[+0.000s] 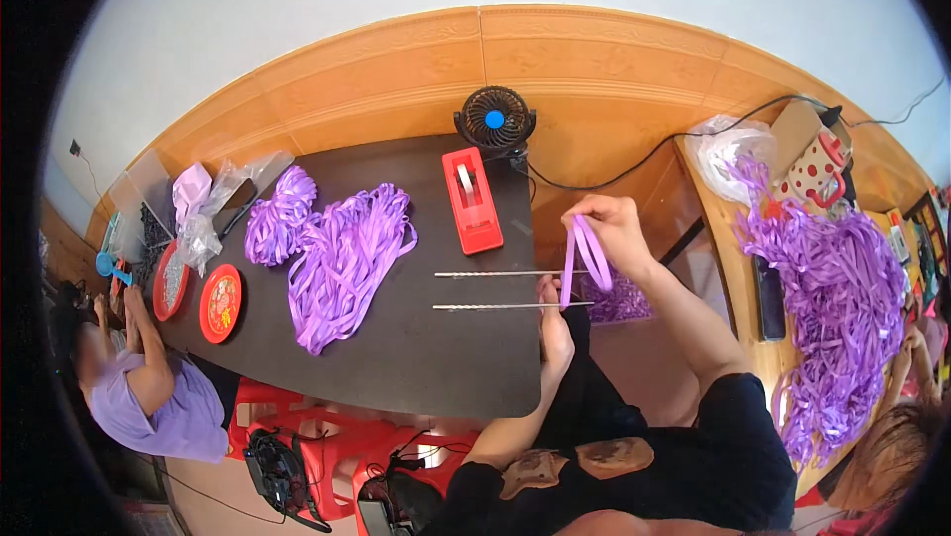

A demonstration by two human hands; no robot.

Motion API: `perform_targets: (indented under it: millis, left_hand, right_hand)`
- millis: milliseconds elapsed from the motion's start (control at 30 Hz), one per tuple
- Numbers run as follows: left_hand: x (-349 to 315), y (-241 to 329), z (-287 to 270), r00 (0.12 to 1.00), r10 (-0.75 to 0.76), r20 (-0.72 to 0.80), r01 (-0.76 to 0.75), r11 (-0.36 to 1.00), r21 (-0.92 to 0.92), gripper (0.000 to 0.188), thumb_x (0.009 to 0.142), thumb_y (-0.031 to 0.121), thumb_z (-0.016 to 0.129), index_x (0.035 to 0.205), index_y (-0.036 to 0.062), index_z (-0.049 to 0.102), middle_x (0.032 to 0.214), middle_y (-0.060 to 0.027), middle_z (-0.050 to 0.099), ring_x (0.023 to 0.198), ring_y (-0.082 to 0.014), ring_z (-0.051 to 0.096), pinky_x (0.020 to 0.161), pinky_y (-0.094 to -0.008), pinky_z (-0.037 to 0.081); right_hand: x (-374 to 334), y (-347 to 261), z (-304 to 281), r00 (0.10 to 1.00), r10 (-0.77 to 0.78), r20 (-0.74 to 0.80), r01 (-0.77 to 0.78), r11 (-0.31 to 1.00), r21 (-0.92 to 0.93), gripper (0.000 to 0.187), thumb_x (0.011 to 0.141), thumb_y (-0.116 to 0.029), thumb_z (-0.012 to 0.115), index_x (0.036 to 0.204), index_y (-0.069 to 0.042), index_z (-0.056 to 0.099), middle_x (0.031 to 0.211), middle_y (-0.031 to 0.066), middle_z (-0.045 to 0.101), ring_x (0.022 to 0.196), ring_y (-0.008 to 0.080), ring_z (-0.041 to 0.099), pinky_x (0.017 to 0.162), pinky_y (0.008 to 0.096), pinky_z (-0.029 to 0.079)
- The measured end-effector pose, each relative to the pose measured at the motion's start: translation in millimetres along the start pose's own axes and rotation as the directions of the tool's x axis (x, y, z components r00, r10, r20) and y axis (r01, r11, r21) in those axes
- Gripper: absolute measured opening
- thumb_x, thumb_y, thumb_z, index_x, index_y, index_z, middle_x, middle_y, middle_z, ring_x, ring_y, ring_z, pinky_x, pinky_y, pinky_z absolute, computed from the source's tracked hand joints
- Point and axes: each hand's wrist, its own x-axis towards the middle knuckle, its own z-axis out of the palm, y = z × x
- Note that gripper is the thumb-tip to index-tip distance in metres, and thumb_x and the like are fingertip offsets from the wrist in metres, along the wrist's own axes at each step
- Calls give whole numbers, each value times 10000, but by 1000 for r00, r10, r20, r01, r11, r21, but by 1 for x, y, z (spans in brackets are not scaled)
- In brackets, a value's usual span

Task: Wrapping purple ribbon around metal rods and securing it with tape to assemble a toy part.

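Note:
Pinched in my right hand [609,229] is a looped purple ribbon [591,257], raised just past the right edge of the dark table. The loop's lower end comes down beside two thin metal rods [485,307], which stick out over that edge side by side. My left hand [557,333] is at the table edge by the rod ends, its fingers closed and partly hidden; what they grip is unclear. A red tape dispenser [474,201] stands beyond the rods. Left of them lie a bundle of purple ribbon [347,264] and a smaller bunch [280,219].
A small black fan [495,120] is at the table's far edge. Two red bowls [221,304] sit at left, near a person in a purple shirt [168,407]. At right, a wooden table [728,239] bears a large ribbon heap [837,308], a phone [769,298] and a dotted cup [814,171].

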Motion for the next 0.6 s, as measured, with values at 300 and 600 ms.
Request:
perform_targets:
  millis: [300, 600]
  left_hand:
    - [4, -3, 0, 987, 136, 82, -138, 990, 15, 336, 940, 171, 497, 1232, 5, 488, 1164, -67, 539, 1072, -160, 499, 937, -290, 375]
    - [7, 4, 8, 966, 205, 156, -222, 970, 100, 303, 934, 182, 518, 1208, 55, 543, 1358, -85, 400, 1196, -184, 428, 1021, -337, 328]
  right_hand:
    - [15, 100, 7, 890, 422, 173, -454, 776, 438, 44, 692, 42, 666, 705, 11, 639, 708, 104, 655, 574, 153, 611, 528, 255, 494]
    - [-40, 145, 15, 731, 658, 181, -633, 556, 539, 134, 742, 54, 571, 862, 53, 630, 844, 149, 637, 717, 262, 630, 655, 368, 539]
